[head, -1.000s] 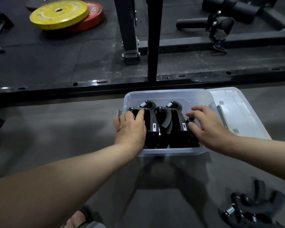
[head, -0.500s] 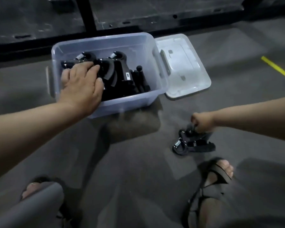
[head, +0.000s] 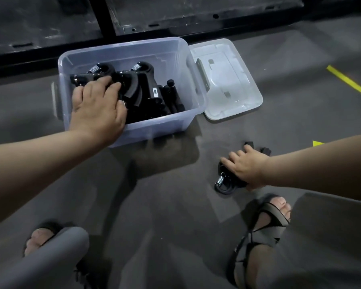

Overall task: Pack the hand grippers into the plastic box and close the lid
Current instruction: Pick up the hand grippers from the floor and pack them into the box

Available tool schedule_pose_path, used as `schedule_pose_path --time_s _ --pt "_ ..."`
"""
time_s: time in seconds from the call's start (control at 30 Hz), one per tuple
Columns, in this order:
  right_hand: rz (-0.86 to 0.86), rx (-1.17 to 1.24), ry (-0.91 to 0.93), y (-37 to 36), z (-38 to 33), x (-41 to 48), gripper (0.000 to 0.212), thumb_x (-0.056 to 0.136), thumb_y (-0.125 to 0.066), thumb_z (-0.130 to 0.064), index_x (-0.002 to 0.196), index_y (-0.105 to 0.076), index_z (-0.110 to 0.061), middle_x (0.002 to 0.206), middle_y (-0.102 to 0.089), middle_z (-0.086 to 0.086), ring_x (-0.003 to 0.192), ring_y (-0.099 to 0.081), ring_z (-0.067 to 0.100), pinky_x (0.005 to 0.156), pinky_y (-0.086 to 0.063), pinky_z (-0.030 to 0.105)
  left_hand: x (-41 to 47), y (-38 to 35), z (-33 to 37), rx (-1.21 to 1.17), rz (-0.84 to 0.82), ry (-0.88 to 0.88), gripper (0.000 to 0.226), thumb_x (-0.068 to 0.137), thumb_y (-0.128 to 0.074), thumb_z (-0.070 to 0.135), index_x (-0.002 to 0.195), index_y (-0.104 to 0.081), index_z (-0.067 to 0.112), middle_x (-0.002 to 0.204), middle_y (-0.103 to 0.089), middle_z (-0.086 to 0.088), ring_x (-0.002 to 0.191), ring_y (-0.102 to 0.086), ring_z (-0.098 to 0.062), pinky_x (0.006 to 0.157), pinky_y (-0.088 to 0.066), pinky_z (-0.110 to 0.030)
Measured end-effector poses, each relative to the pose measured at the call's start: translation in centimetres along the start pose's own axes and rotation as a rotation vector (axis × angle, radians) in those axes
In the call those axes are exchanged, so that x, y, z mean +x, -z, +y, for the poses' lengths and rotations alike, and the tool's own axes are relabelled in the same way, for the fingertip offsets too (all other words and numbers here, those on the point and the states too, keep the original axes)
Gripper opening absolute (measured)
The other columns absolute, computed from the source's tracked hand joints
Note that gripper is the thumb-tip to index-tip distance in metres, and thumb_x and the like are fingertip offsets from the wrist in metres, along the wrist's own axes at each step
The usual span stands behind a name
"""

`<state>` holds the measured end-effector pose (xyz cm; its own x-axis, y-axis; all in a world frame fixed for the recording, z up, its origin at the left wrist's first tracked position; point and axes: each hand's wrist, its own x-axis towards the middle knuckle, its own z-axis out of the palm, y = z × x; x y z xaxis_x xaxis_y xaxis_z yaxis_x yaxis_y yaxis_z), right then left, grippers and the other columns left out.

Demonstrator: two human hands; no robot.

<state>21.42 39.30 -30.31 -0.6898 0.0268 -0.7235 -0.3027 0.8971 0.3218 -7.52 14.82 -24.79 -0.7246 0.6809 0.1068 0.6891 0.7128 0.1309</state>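
Observation:
A clear plastic box (head: pixel 165 126) stands open on the grey floor with several black hand grippers (head: pixel 146 86) packed upright inside. Its white lid (head: pixel 227 80) lies flat on the floor against the box's right side. My left hand (head: pixel 98 109) reaches over the box's near left corner and rests with relaxed fingers on the leftmost grippers. To the lower right of the box, more black hand grippers (head: pixel 225 182) with a steel spring lie on the floor. My right hand (head: pixel 246 165) lies over them, fingers curved round their handles.
A black steel rack beam (head: pixel 175 26) runs along the floor just behind the box. Yellow tape (head: pixel 346 82) marks the floor at the right. My sandalled feet (head: pixel 267 222) and knees fill the bottom of the view, the right foot close to the loose grippers.
My right hand left the box, swung down to the grippers on the floor and now spreads over them. The view tilted downward. My left hand stayed on the grippers in the box.

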Motion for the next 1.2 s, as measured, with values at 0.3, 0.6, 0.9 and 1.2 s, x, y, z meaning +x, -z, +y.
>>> schedule_pose_path --time_s 0.3,0.6,0.9,1.2 --pt "0.024 1.256 -0.090 5.6 1.7 2.1 0.041 0.084 -0.061 -0.033 0.120 -0.048 -0.020 0.094 -0.068 0.004 0.076 -0.065 0.021 0.067 -0.051 0.028 0.0 -0.1 -0.1 0.011 0.001 -0.004 0.058 0.089 -0.028 0.039 0.140 -0.043 0.016 0.149 -0.035 -0.010 0.136 -0.030 -0.029 0.114 -0.012 -0.043" --pt "-0.129 1.632 -0.397 4.6 -0.4 4.9 0.012 0.093 -0.049 -0.001 0.103 -0.056 -0.004 0.084 -0.064 0.018 0.067 -0.060 0.028 0.056 -0.049 0.032 0.1 -0.2 -0.1 -0.007 0.000 -0.006 0.057 0.090 -0.029 0.039 0.140 -0.043 0.016 0.150 -0.034 -0.009 0.137 -0.029 -0.028 0.115 -0.010 -0.042" --pt "-0.191 1.003 -0.322 5.1 -4.2 5.3 0.066 0.085 -0.067 -0.040 0.127 -0.035 0.000 0.123 -0.060 0.016 0.112 -0.060 0.033 0.078 -0.042 0.029 0.2 -0.1 -0.3 -0.034 -0.008 0.019 0.058 0.088 -0.029 0.040 0.139 -0.044 0.016 0.150 -0.035 -0.007 0.138 -0.030 -0.023 0.115 -0.011 -0.042" --pt "-0.346 1.373 -0.049 9.6 -1.0 2.3 0.029 0.079 -0.070 -0.018 0.103 -0.054 -0.012 0.094 -0.067 0.007 0.078 -0.067 0.024 0.068 -0.057 0.037 0.2 -0.2 -0.3 -0.037 -0.005 0.073 0.059 0.087 -0.035 0.042 0.139 -0.047 0.018 0.148 -0.041 0.000 0.136 -0.034 -0.016 0.116 -0.016 -0.049"
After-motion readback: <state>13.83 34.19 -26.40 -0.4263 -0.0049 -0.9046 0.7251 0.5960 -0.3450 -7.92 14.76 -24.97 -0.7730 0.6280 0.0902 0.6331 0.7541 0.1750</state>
